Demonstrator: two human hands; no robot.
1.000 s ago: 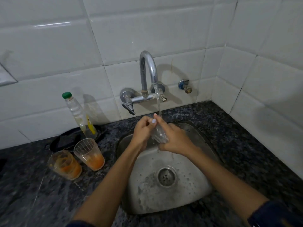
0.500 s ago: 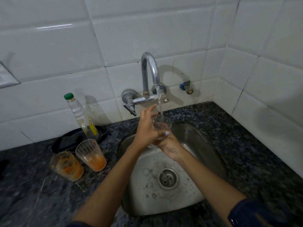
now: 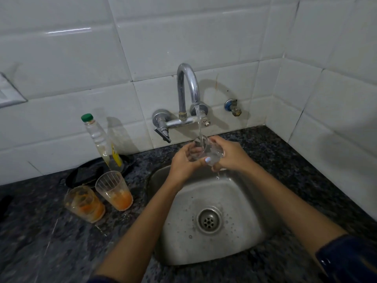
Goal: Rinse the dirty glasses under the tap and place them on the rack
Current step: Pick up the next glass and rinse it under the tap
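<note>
Clear glass [image 3: 205, 152] tilted under the tap [image 3: 187, 88] stream, above the sink [image 3: 234, 248]. My left hand [image 3: 184, 162] and right hand [image 3: 231, 155] both wrap it closed. Two orange-stained glasses [image 3: 100, 199] stand on counter, left.

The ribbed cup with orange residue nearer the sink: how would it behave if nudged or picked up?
The ribbed cup looks like thin clear plastic, so probably light and slightly squeezable. It narrows toward its base and holds only a shallow orange layer, so a sideways push may tip it. The other dirty glass stands close beside it and could get knocked.
</note>
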